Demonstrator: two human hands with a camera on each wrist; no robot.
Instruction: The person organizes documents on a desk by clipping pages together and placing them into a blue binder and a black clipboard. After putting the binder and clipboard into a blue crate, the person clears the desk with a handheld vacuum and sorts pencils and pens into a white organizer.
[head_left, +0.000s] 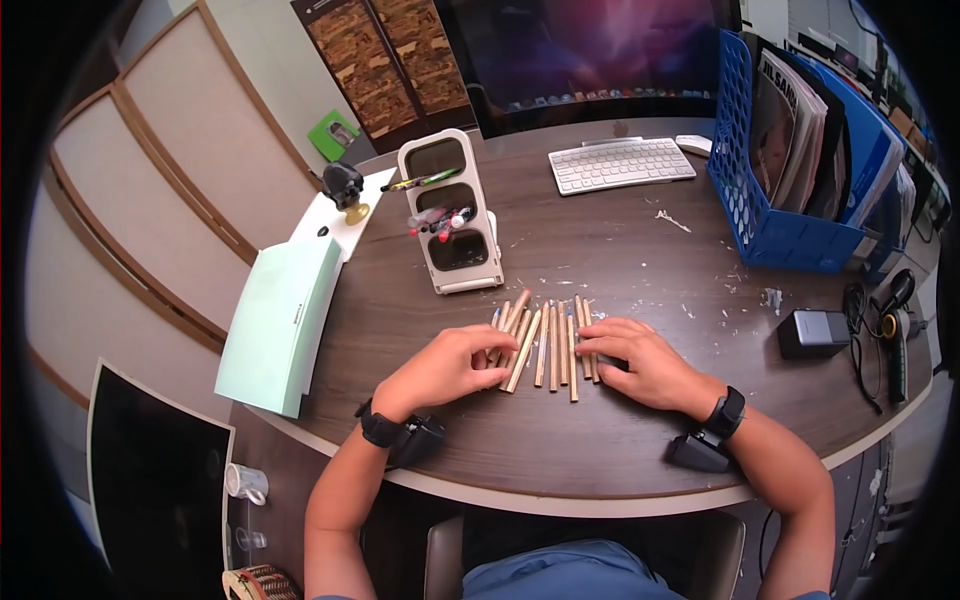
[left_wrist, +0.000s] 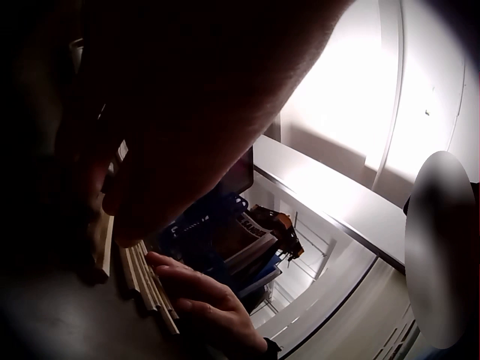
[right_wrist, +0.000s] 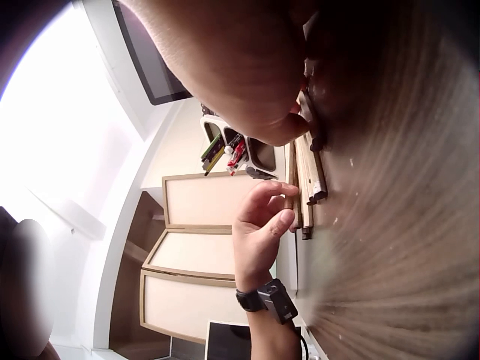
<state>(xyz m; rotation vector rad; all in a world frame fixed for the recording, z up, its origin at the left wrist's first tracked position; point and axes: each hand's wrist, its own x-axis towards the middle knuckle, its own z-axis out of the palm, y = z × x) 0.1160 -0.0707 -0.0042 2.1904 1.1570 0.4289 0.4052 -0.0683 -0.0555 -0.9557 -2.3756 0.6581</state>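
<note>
Several wooden pencils (head_left: 554, 348) lie roughly side by side on the desk, most pointing away from me. A few on the left slant and overlap. My left hand (head_left: 447, 364) is at the left end of the row, fingertips and thumb against the outer pencils; the right wrist view shows its fingers loosely bent with the thumb apart. At the other end, my right hand (head_left: 648, 366) lies palm down, its extended fingers touching the rightmost pencils. The left wrist view shows the pencils (left_wrist: 142, 277) near the right hand's fingertips, with the left hand dark in front.
Beyond the pencils stands a pen holder (head_left: 466, 215) with pens. A keyboard (head_left: 622, 166) lies before the monitor. To the right are a blue file rack (head_left: 800, 235), a dark box (head_left: 815, 333) and cables. A mint box (head_left: 280, 320) stands left. White scraps dot the desk (head_left: 620, 450).
</note>
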